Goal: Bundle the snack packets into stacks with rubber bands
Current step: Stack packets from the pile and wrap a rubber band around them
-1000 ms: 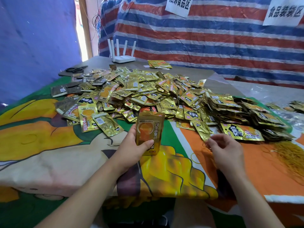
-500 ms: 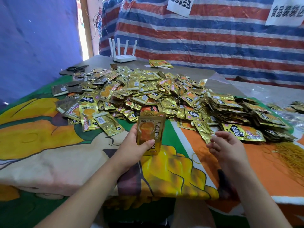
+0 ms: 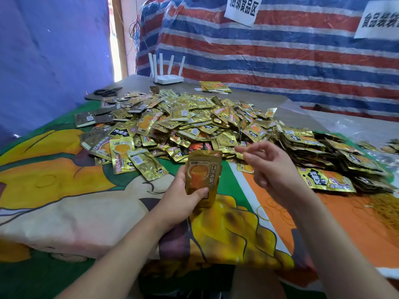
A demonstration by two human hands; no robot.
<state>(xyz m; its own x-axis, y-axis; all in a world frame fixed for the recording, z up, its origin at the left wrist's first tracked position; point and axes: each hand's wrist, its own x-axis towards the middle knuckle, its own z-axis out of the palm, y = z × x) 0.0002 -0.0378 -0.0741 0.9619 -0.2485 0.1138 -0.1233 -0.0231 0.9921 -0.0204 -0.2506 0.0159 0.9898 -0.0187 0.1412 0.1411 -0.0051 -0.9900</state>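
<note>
At the far left corner of the tabletop [image 3: 133,82] lies a pair of black scissors [image 3: 107,91], with a white four-antenna router [image 3: 167,77] further along the back edge. Across the middle spreads a loose heap of gold foil snack packets [image 3: 190,119], flat, glossy and crinkled, overlapping at every angle on a cartoon-printed cloth [image 3: 54,180].

Nearer the front edge, the left hand [image 3: 176,203] grips a squared-up stack of packets [image 3: 203,175] upright, thumb pressed across the lower front face and fingers behind. To its right the right hand [image 3: 274,171] hovers just beside the stack's top, fingers loosely spread with the fingertips drawn together; whether a rubber band is pinched there cannot be told, as the fingertips are blurred.

Right of that hand sit finished bundles [image 3: 319,152] leaning in rows toward the right edge, and at the far right edge a tangle of thin yellow rubber bands [image 3: 386,209], with a few stray loops on the orange cloth nearby.

The stack looks light but slick: foil faces will likely slide over each other and fan out if the grip slackens. Holding low across the width, as now, seems sound, leaving the top end free for a band. The sealed edges are probably stiff enough to resist the band, though too tight a loop could buckle the soft middles.
</note>
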